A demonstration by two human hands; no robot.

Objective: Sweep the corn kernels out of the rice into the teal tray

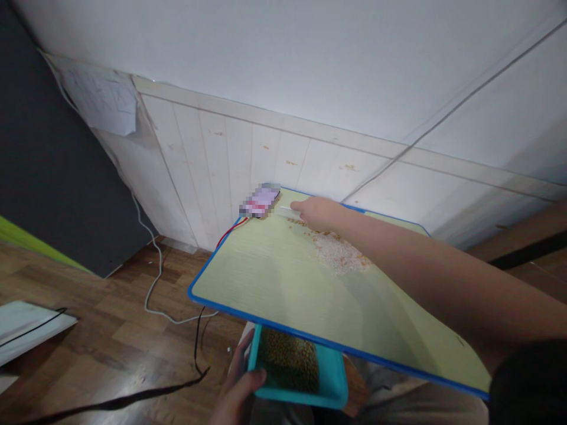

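Note:
My right hand [313, 213] reaches over the far part of a pale yellow table [248, 271] with a blue edge. Its fingers are closed on a thin whitish strip [287, 211], whose exact kind I cannot make out. Under and beside my right forearm lie a patch of pale grains [339, 252] and scattered yellow kernels [297, 222]. Below the table's front edge, my left hand [243, 386] grips the left side of a turquoise tray [332, 381], thumb over the rim. Brownish-yellow kernels [290, 357] fill much of the tray.
A phone [261, 200], its screen blurred out, rests at the table's far left corner, with a red cable [230, 229] beside it. White wall panels [239, 153] stand behind. A white cord [153, 289] and a black strap [146, 395] cross the wooden floor.

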